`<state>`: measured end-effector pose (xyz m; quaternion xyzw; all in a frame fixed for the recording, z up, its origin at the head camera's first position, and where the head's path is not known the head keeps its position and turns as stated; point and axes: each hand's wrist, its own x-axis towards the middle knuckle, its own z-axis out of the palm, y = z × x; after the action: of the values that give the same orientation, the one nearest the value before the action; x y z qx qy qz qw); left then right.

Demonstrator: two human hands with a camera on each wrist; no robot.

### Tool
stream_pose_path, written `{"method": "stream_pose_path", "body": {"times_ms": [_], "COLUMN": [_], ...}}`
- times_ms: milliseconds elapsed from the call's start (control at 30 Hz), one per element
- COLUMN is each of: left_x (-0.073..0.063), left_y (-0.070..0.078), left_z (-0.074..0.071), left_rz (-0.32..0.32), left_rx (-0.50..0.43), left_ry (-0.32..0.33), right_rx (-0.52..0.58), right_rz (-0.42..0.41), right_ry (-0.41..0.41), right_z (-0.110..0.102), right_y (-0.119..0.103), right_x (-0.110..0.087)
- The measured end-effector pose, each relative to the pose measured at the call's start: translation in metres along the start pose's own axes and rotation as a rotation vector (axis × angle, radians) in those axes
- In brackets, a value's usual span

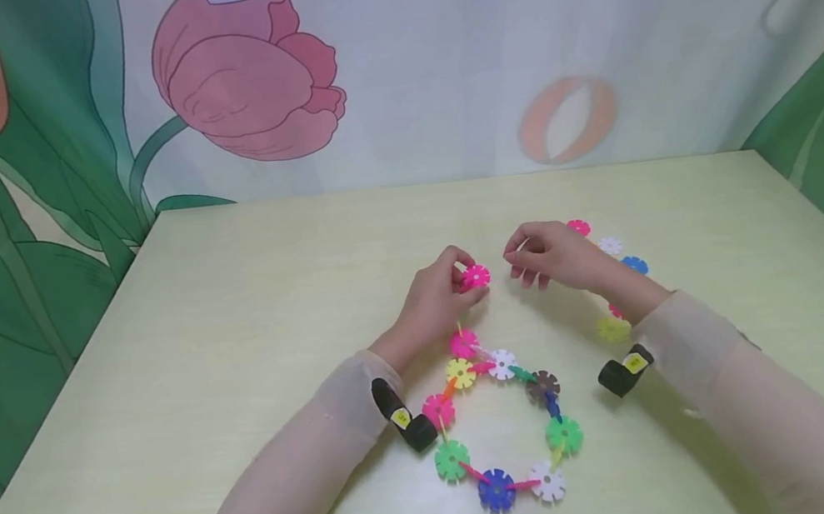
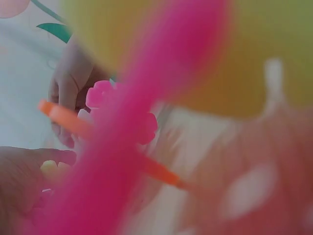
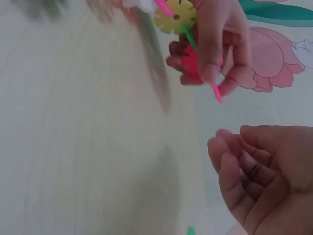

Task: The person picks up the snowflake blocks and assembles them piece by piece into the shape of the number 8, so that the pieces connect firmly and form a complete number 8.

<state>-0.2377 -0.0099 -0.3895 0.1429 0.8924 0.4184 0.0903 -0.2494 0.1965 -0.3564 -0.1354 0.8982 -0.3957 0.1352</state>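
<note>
My left hand (image 1: 434, 292) pinches a pink notched plastic disc (image 1: 476, 276) between thumb and fingers, above the table. Below that hand lies a ring of interlocked notched discs, among them a dark blue disc (image 1: 497, 491), a green disc (image 1: 564, 435) and a brown disc (image 1: 543, 386). In the right wrist view, a yellow disc (image 3: 175, 17) and an edge-on green disc (image 3: 190, 36) lead up to the held piece. To its right hovers my right hand (image 1: 551, 255), fingers loosely bent, with nothing visible in its grasp. Large blurred discs fill much of the left wrist view.
Loose discs lie beyond and beside the right forearm: a pink one (image 1: 578, 228), a white one (image 1: 610, 245), a blue one (image 1: 635, 265) and a yellow one (image 1: 613, 329). The pale table (image 1: 269, 263) ends at a flower-printed curtain (image 1: 422, 63).
</note>
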Motion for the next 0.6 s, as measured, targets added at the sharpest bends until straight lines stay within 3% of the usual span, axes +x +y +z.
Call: {"method": "stream_pose_path", "body": {"times_ms": [167,300,467,600], "left_x": [-0.001,-0.003,-0.004,-0.005], "left_y": [0.000,0.000,0.000,0.000], "left_z": [0.001,0.001,0.001,0.001], "left_rz": [0.010,0.018,0.043,0.050], "left_rx": [-0.002,0.001,0.000,-0.003], "left_ry": [0.003,0.001,0.002,0.005], "right_rx": [-0.161,-0.263,-0.410,-0.467], "right_rz": [0.010,0.070,0.172,0.237], "right_ry": [0.050,0.056,0.002,-0.053], "right_z": [-0.023,-0.039,-0.052,-0.058], "right_y": [0.002,0.009,0.023,0.033], "right_x": [-0.019,-0.031,-0.044,-0.053]}}
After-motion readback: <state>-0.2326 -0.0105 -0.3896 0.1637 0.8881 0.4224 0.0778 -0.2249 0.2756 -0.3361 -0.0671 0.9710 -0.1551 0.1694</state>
